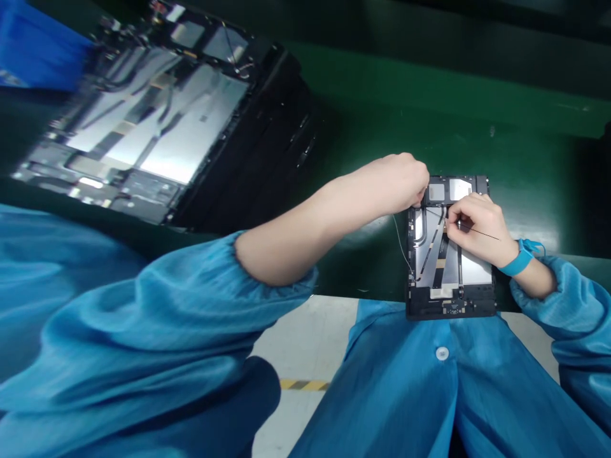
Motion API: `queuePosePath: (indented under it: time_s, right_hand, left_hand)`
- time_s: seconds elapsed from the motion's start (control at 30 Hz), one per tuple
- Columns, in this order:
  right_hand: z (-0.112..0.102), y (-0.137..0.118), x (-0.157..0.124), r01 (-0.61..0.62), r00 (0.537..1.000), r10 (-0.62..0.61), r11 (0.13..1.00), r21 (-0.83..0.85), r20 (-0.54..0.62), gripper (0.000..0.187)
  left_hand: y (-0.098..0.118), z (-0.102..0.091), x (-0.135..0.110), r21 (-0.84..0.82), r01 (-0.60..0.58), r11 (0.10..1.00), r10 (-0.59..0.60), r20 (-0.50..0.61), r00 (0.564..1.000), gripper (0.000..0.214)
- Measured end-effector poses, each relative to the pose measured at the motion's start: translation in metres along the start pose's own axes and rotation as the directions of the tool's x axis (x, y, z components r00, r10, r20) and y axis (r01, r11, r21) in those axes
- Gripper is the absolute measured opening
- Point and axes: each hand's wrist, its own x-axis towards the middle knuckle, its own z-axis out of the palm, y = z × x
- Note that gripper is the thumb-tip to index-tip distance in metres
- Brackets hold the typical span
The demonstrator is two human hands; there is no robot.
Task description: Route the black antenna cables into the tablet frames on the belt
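An opened tablet housing (470, 270), its inner parts showing, lies flat at the near edge of the green table. Over its upper left corner is my left hand (405, 181), a closed fist seen from the back; whatever its fingertips hold is hidden. My right hand (480, 229) rests over the upper right of the housing, thumb and fingers pinched on a thin dark wire (487, 235) that sticks out past the hand. Left of the housing, a fine pale wire (401, 242) curves from below my left hand down to the housing's left side.
A tall stack of similar opened tablet housings (191, 121) stands on the table to the left. Behind it is a blue bin (41, 48). The green table (363, 127) stretches beyond my hands. Below its near edge shows pale floor with a striped tape (305, 385).
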Motion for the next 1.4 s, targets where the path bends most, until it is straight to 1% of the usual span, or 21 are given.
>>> queuePosePath:
  time_s: [0.1,0.17,0.23,0.3,0.33,0.4,0.5,0.53,0.6,0.67,0.7,0.73,0.8,0.83,0.9,0.97,1.03,1.1,1.17,1.27,1.4]
  right_hand:
    - [-0.004,0.001,0.000,-0.057,0.998,0.058,0.998,0.036,-0.021,0.010]
    - [-0.010,0.005,0.001,-0.129,0.988,0.137,0.987,0.098,-0.072,0.008]
    - [-0.017,0.011,0.002,-0.212,0.963,0.233,0.965,0.155,-0.137,0.006]
    - [-0.023,0.017,0.004,-0.273,0.939,0.296,0.951,0.143,-0.177,0.006]
    - [-0.026,0.020,0.005,-0.280,0.939,0.294,0.955,0.097,-0.180,0.006]
    - [-0.030,0.023,0.008,-0.229,0.964,0.220,0.972,-0.052,-0.147,0.007]
    - [-0.033,0.022,0.010,-0.056,0.998,0.051,0.967,-0.250,-0.024,0.012]
    - [-0.035,0.021,0.010,-0.001,1.000,0.006,0.961,-0.278,0.019,0.014]
    - [-0.039,0.017,0.008,0.069,0.995,-0.048,0.959,-0.276,0.083,0.016]
    - [-0.044,0.015,0.004,0.070,0.992,-0.045,0.973,-0.218,0.114,0.015]
    - [-0.046,0.014,0.001,0.041,0.993,-0.021,0.984,-0.171,0.118,0.014]
    - [-0.049,0.015,-0.001,-0.007,0.993,0.019,0.994,-0.110,0.115,0.013]
    - [-0.051,0.019,-0.006,-0.152,0.985,0.148,0.988,0.042,0.088,0.008]
    - [-0.051,0.023,-0.008,-0.233,0.972,0.226,0.964,0.127,0.068,0.006]
    - [-0.050,0.031,-0.011,-0.370,0.926,0.374,0.885,0.283,0.045,0.009]
    - [-0.047,0.038,-0.012,-0.444,0.884,0.465,0.806,0.392,0.044,0.014]
    - [-0.045,0.044,-0.012,-0.471,0.861,0.505,0.755,0.457,0.053,0.017]
    - [-0.045,0.046,-0.011,-0.483,0.849,0.524,0.724,0.492,0.062,0.019]
    - [-0.045,0.046,-0.011,-0.494,0.842,0.534,0.706,0.507,0.077,0.021]
    - [-0.046,0.046,-0.011,-0.501,0.839,0.535,0.691,0.521,0.097,0.022]
    - [-0.047,0.047,-0.011,-0.509,0.834,0.540,0.677,0.532,0.111,0.021]
  left_hand:
    - [0.016,-0.007,0.007,0.156,0.049,0.987,-0.070,0.131,0.989,0.014]
    - [0.023,-0.013,0.010,0.212,0.071,0.975,-0.103,0.145,0.984,0.016]
    - [0.026,-0.019,0.008,0.247,0.078,0.966,-0.119,0.155,0.981,0.016]
    - [0.030,-0.023,-0.001,0.241,0.080,0.967,-0.117,0.141,0.983,0.014]
    - [0.032,-0.023,-0.007,0.213,0.090,0.973,-0.117,0.116,0.986,0.014]
    - [0.042,-0.018,-0.020,0.129,0.130,0.983,-0.138,0.056,0.989,0.015]
    - [0.064,0.004,-0.035,0.060,0.209,0.976,-0.211,0.028,0.977,0.023]
    - [0.071,0.013,-0.038,0.068,0.219,0.973,-0.221,0.022,0.975,0.026]
    - [0.080,0.030,-0.040,0.097,0.223,0.970,-0.222,-0.022,0.975,0.030]
    - [0.083,0.043,-0.041,0.108,0.217,0.970,-0.210,-0.079,0.975,0.032]
    - [0.082,0.047,-0.042,0.102,0.212,0.972,-0.201,-0.100,0.974,0.031]
    - [0.080,0.050,-0.043,0.088,0.203,0.975,-0.192,-0.124,0.974,0.030]
    - [0.075,0.053,-0.047,0.039,0.166,0.985,-0.156,-0.184,0.970,0.026]
    - [0.073,0.054,-0.048,0.012,0.144,0.989,-0.138,-0.228,0.964,0.024]
    - [0.069,0.052,-0.047,-0.034,0.115,0.993,-0.120,-0.327,0.938,0.019]
    - [0.065,0.049,-0.038,-0.076,0.079,0.994,-0.102,-0.375,0.922,0.018]
    - [0.062,0.045,-0.023,-0.132,0.015,0.991,-0.059,-0.334,0.941,0.022]
    - [0.058,0.040,-0.007,-0.204,-0.056,0.977,0.006,-0.240,0.971,0.022]
    - [0.054,0.036,0.007,-0.272,-0.099,0.957,0.055,-0.163,0.985,0.020]
    - [0.048,0.031,0.020,-0.347,-0.117,0.930,0.083,-0.111,0.990,0.017]
    - [0.047,0.028,0.025,-0.391,-0.097,0.915,0.073,-0.076,0.994,0.015]
